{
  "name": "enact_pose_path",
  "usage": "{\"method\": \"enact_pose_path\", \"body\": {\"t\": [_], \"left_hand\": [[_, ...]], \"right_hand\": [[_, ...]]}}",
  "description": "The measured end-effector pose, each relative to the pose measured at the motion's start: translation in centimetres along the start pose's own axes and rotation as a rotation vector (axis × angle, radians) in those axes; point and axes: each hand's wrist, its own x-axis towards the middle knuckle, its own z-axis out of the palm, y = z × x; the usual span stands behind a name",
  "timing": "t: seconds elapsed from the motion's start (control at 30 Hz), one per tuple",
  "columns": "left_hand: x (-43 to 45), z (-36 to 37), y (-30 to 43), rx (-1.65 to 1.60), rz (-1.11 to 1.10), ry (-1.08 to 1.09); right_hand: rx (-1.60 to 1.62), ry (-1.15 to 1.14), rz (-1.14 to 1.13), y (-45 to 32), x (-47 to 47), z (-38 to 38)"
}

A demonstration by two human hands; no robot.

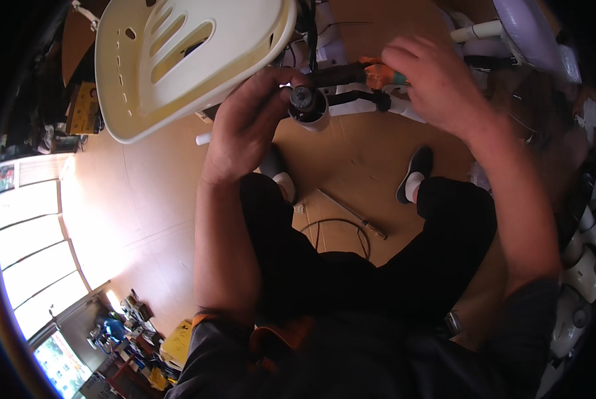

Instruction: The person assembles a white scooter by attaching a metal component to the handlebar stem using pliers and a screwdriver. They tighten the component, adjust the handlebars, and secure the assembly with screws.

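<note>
My left hand (250,119) is beside a short white tube (318,122) with a dark round part (303,98) in its mouth; its fingers touch that part. From there a dark bar or handle (340,76) runs right to an orange and green piece (380,76). My right hand (430,82) closes around the end of this piece. Below the bar, a black bent rod or cable (352,97) leads to a black joint on white framework. A cream plastic basket (195,90) with slots hangs at the upper left, close to my left hand.
A long screwdriver (352,214) and a looped black cable (370,244) lie on the brown floor (163,174) between the person's feet. White and lilac plastic parts (529,30) stand at the upper right. Tools and a yellow container (177,344) are at the lower left.
</note>
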Motion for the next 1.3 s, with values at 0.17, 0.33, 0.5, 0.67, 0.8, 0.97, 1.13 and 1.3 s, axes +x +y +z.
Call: {"method": "enact_pose_path", "body": {"t": [0.17,0.33,0.5,0.67,0.8,0.97,1.13,1.3], "left_hand": [[0.6,0.3,0.0,0.234,0.146,-0.016],[0.2,0.1,-0.9,0.364,0.257,0.041],[0.1,1.2,0.6,0.601,0.214,0.142],[-0.9,2.1,0.9,0.757,0.204,0.306],[-1.8,2.5,0.9,0.838,0.136,0.398],[-1.7,2.8,0.8,0.830,0.139,0.447],[-2.4,1.9,1.3,0.836,0.119,0.401],[-3.6,0.9,0.5,0.773,0.110,0.290]], "right_hand": [[0.228,-0.005,0.406,-4.8,-5.3,2.5],[0.882,-0.430,1.037,-10.3,-9.4,8.1],[0.362,-0.919,0.635,-10.9,-15.6,18.6],[0.305,-0.613,0.562,-13.1,-15.6,19.6],[0.578,0.221,0.602,-15.2,-5.1,10.7],[0.381,0.333,0.429,-15.5,2.6,6.6],[0.588,0.351,0.517,-14.6,3.0,8.2],[0.760,0.345,0.528,-13.1,2.3,8.3]]}}
